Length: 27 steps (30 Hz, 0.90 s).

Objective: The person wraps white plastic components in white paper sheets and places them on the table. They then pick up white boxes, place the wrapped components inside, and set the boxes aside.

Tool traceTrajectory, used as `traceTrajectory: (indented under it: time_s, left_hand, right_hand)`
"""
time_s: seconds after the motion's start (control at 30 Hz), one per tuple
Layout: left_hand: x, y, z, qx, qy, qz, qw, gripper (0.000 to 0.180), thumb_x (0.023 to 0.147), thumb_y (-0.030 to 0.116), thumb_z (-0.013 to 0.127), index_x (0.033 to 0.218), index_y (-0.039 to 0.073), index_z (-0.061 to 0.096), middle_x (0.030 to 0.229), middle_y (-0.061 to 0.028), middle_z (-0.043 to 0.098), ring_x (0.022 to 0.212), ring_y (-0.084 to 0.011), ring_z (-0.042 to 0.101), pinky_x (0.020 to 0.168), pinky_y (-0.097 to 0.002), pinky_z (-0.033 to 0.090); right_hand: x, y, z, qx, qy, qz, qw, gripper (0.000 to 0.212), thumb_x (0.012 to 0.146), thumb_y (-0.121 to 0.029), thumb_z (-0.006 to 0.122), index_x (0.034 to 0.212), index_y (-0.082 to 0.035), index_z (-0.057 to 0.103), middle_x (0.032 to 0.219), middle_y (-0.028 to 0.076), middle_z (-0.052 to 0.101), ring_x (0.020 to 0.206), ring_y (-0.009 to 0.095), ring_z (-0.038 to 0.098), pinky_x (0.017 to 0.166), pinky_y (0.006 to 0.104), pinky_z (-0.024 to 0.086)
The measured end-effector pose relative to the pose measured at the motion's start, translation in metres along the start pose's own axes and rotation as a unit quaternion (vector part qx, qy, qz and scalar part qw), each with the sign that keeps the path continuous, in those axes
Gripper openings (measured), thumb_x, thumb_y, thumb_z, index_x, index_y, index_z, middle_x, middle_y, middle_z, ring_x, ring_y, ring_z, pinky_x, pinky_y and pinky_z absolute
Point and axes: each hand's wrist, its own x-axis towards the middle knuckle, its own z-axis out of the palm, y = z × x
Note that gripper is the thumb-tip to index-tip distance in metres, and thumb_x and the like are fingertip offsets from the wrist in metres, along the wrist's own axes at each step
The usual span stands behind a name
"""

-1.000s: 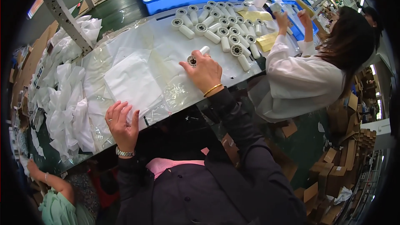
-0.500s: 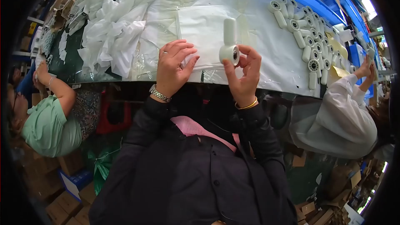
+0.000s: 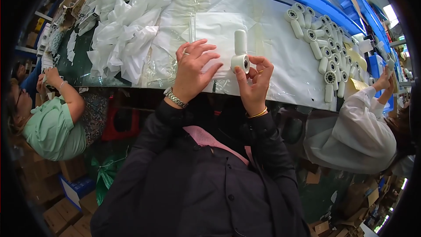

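Now the white round-headed device [image 3: 240,48] is up in the right hand [image 3: 255,87], thumb and fingers clamped on its head!

Its handle points away from the wearer, over the right side of the stacked white sheets [image 3: 218,27]; the left hand [image 3: 192,73] sits just beside, fingers spread apart, nothing visible in its grip, and whether it touches the sheets, I can't tell. Further out, matching devices [image 3: 332,67] crowd the covered table [image 3: 283,68] on the right, near a blue tray [image 3: 313,6], while crumpled white wrapping [image 3: 125,39] heaps up left.
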Motion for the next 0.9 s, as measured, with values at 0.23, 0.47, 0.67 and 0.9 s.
traceTrajectory:
  time_s: [0.23, 0.47, 0.67, 0.9]
  left_hand:
    - [-0.004, -0.007, 0.002, -0.033, -0.055, -0.012, 0.998, 0.021, 0.085, 0.026, 0.085, 0.099, 0.014, 0.076, 0.125, -0.0009, 0.073, 0.139, -0.0248, 0.056, 0.117, -0.0466, 0.026]
    - [-0.002, -0.01, 0.007, -0.061, -0.042, -0.017, 0.997, 0.017, 0.086, 0.027, 0.083, 0.091, 0.013, 0.075, 0.12, 0.0011, 0.072, 0.135, -0.0234, 0.057, 0.117, -0.0484, 0.027]
    - [-0.002, -0.013, 0.008, -0.072, -0.058, -0.029, 0.995, 0.014, 0.089, 0.024, 0.082, 0.088, 0.012, 0.076, 0.117, 0.0011, 0.073, 0.134, -0.0235, 0.058, 0.116, -0.0471, 0.028]
    - [-0.003, -0.017, 0.013, -0.076, -0.046, -0.035, 0.995, 0.014, 0.09, 0.025, 0.081, 0.088, 0.012, 0.077, 0.109, 0.0014, 0.073, 0.129, -0.0216, 0.061, 0.115, -0.0475, 0.027]
  right_hand:
    - [-0.002, 0.0, 0.004, -0.005, -0.009, -0.014, 1.0, 0.052, 0.098, -0.002, 0.074, 0.136, -0.002, 0.039, 0.132, 0.018, 0.06, 0.099, 0.018, 0.073, 0.077, 0.0254, 0.054]
    - [-0.002, 0.001, 0.003, -0.013, -0.004, -0.008, 1.0, 0.05, 0.098, -0.001, 0.073, 0.134, -0.002, 0.038, 0.134, 0.019, 0.058, 0.1, 0.023, 0.075, 0.08, 0.028, 0.057]
    - [-0.004, 0.005, 0.003, 0.007, -0.009, -0.016, 1.0, 0.049, 0.099, 0.0, 0.072, 0.133, -0.002, 0.038, 0.136, 0.02, 0.056, 0.104, 0.027, 0.075, 0.084, 0.0303, 0.058]
    - [-0.005, 0.007, 0.003, 0.038, -0.024, -0.073, 0.996, 0.049, 0.098, 0.0, 0.071, 0.134, -0.002, 0.038, 0.136, 0.02, 0.056, 0.107, 0.027, 0.074, 0.085, 0.0315, 0.058]
